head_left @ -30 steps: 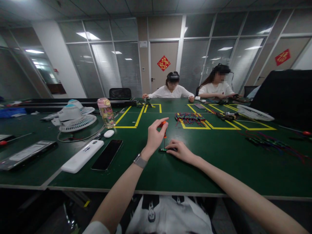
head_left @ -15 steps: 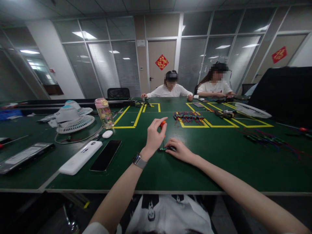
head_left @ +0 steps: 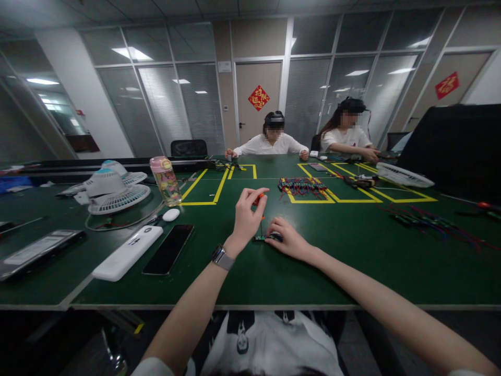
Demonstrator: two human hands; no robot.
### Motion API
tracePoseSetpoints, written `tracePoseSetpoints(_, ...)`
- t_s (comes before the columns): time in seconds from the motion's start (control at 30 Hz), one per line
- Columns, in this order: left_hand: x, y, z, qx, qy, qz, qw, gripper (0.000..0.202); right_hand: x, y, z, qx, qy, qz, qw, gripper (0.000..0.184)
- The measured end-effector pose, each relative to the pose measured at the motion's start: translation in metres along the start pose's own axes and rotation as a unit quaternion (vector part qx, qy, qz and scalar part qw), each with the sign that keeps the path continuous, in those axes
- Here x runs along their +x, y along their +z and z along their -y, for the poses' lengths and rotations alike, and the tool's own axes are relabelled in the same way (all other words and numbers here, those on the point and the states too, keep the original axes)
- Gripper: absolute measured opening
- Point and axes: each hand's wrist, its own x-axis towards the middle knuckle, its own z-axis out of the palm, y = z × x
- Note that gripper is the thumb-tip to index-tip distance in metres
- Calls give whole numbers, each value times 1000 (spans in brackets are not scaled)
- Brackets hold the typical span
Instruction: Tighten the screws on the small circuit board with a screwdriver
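Note:
My left hand (head_left: 247, 215) is closed around the orange handle of a screwdriver (head_left: 262, 218), held upright. Its thin shaft runs down to a small green circuit board (head_left: 259, 238) on the table. Low beside the tool, my right hand (head_left: 289, 241) rests on the table with its fingers curled on the board's right end. A dark part (head_left: 277, 237) shows under those fingers, and I cannot make out its kind. Much of the handle is hidden by my left fingers.
On the green table (head_left: 219, 282), a black phone (head_left: 169, 249), white power bank (head_left: 129, 253), bottle (head_left: 166, 183) and fan (head_left: 117, 193) stand left. Wired boards (head_left: 301, 188) lie ahead, more wired boards (head_left: 430, 222) at right. Two people sit across.
Both my hands keep nearly the same pose on the screwdriver and board. The view has shifted slightly. The person at the far right has moved a hand.

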Motion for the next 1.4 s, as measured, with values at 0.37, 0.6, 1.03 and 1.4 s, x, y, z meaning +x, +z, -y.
tracePoseSetpoints(0.37, 1, -1, 0, 13, 2, 0, 1000, 23, 0, 0, 0, -20, 9, 4, 1000, 6)
tracePoseSetpoints(0.6, 1, -1, 1, 10, 2, -1, 1000, 23, 0, -1, 0, -26, 7, 8, 1000, 7)
tracePoseSetpoints(1.03, 1, -3, -3, -32, 11, 18, 999, 25, 0, -1, 1, -28, -5, 2, 1000, 8)
tracePoseSetpoints(1.4, 1, 0, -1, -40, -1, 17, 999, 25, 2, 2, 2, -26, -7, 14, 1000, 5)
